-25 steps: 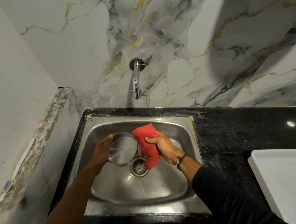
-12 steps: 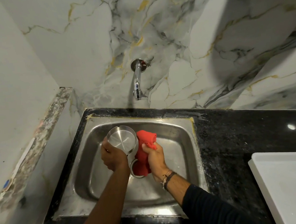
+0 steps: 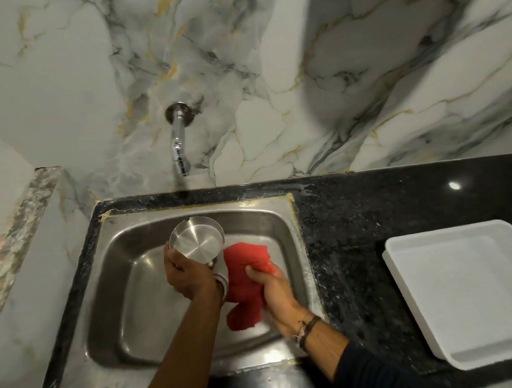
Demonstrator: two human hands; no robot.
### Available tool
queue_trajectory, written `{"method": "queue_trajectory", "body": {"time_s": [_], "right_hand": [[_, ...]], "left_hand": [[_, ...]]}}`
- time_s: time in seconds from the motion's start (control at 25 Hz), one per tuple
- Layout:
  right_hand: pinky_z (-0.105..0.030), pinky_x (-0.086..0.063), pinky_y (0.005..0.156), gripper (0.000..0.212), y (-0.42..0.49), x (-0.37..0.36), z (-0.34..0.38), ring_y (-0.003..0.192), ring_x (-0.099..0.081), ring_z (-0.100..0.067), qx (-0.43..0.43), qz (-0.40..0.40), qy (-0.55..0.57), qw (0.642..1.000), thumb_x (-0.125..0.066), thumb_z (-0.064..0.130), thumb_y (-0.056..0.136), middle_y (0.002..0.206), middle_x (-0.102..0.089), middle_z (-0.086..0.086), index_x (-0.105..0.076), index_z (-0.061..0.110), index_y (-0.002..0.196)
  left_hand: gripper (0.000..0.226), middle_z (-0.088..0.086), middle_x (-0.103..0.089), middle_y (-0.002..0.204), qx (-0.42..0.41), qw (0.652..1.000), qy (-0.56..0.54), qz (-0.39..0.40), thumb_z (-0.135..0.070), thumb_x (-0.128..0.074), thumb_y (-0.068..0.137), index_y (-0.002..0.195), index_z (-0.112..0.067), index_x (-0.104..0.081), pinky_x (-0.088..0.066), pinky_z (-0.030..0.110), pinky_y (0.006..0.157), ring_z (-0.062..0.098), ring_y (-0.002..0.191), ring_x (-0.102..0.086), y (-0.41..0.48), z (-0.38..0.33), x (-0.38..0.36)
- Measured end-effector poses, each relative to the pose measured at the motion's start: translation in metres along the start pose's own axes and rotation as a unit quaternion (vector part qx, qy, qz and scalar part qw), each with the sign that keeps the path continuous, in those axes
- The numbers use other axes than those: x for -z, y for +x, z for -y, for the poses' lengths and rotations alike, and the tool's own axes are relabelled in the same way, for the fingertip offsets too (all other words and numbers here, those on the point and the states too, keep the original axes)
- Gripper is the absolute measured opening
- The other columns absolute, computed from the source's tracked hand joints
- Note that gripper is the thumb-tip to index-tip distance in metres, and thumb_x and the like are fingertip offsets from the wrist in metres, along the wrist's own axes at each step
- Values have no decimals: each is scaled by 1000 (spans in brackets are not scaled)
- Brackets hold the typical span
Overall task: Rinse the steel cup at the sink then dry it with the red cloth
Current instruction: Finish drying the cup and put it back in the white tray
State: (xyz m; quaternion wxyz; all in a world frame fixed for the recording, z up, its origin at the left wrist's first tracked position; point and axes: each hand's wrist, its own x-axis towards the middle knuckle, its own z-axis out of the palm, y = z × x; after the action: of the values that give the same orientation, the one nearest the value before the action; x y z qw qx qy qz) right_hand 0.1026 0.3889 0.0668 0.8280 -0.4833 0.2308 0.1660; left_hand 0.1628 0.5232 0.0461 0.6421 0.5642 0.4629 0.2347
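Note:
Over the steel sink (image 3: pixel 128 327) my left hand (image 3: pixel 188 276) grips the steel cup (image 3: pixel 196 239) from below, its open mouth tilted up toward me. My right hand (image 3: pixel 274 294) is closed around the bunched red cloth (image 3: pixel 245 281), which hangs just right of the cup and touches its lower side. The cloth and my left wrist hide the drain. The inside of the cup looks shiny; no water runs from the tap (image 3: pixel 179 144).
A chrome tap juts from the marble wall above the sink's back edge. Black granite counter (image 3: pixel 349 218) runs to the right, with a white tray (image 3: pixel 470 288) on it. A speckled stone ledge (image 3: pixel 20 229) borders the left.
Both hands shifted toward the sink's middle and nearer me. The cup turned from lying sideways to mouth up, and the cloth slid down from beside the rim to the cup's lower side.

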Motion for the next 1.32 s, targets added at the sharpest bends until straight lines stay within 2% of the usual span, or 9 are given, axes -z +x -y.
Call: {"method": "queue_trajectory", "body": {"time_s": [0.08, 0.24, 0.56, 0.84, 0.92, 1.04, 1.2, 1.24, 1.32], "right_hand": [[-37, -67, 70, 29, -20, 51, 22, 80, -80, -25, 24, -62, 1, 998, -64, -6, 98, 101, -82, -19, -72, -2, 125], [-40, -65, 65, 23, -62, 195, 91, 69, -77, -35, 78, -197, -71, 975, -64, 0, 98, 94, -77, -28, -71, -1, 120], [-55, -61, 86, 28, -74, 490, 239, 82, -72, -37, 39, -339, -202, 918, -61, 9, 94, 103, -77, -36, -73, 2, 118], [-58, -63, 94, 30, -47, 593, 276, 85, -74, -36, -69, -249, -285, 923, -61, 3, 102, 107, -81, -27, -74, 2, 129], [-45, -67, 79, 29, -43, 600, 274, 83, -80, -26, -74, -218, -423, 876, -61, 9, 103, 96, -85, -12, -78, 18, 125], [-45, -56, 104, 51, -38, 594, 272, 123, -70, -28, -47, -280, -660, 695, -68, 30, 101, 135, -71, -7, -54, 17, 149], [-54, -48, 111, 80, -50, 568, 270, 141, -50, -37, -39, -292, -773, 561, -67, 47, 98, 159, -43, -13, -29, 20, 163], [-52, -47, 110, 81, -56, 562, 264, 140, -49, -36, -13, -282, -773, 568, -70, 53, 94, 156, -44, -12, -34, 23, 161], [-45, -52, 105, 55, -70, 543, 250, 129, -59, -27, 71, -213, -613, 757, -74, 51, 94, 142, -60, -9, -57, 29, 142]], "left_hand": [[54, 6, -71, 141, -2, 999, -10, 35, -53, -38, 105, 143, -29, -68, -61, 17, 72, 31, 127, -67, -27, 14, -6], [49, 4, -69, 143, 18, 989, -22, 145, -52, -45, 106, 141, -28, -69, -60, 57, 104, 34, 134, -64, -117, 53, -23], [40, 7, -73, 135, -36, 978, 23, 204, -34, -48, 111, 138, -17, -71, -56, 36, 108, 25, 131, -65, -302, 118, -72], [37, 4, -74, 127, -40, 981, 46, 186, -27, -47, 112, 137, -18, -72, -50, 19, 94, 16, 120, -65, -411, 152, -94], [37, 7, -74, 127, -44, 978, 57, 195, -21, -46, 112, 136, -13, -72, -48, 14, 88, 17, 118, -66, -433, 159, -99], [37, -3, -78, 117, -38, 972, 77, 220, -24, -43, 113, 132, -21, -74, -50, 17, 87, -1, 104, -72, -455, 163, -106], [36, -24, -80, 102, -51, 963, 102, 246, -20, -41, 114, 125, -26, -75, -52, 2, 78, -19, 95, -71, -473, 166, -119], [36, -24, -80, 104, -53, 961, 103, 250, -19, -41, 114, 125, -26, -74, -51, 1, 78, -20, 96, -70, -476, 165, -122], [35, -18, -75, 117, -58, 956, 116, 264, -16, -40, 114, 129, -21, -71, -50, 3, 85, -16, 103, -69, -481, 165, -127]]}}
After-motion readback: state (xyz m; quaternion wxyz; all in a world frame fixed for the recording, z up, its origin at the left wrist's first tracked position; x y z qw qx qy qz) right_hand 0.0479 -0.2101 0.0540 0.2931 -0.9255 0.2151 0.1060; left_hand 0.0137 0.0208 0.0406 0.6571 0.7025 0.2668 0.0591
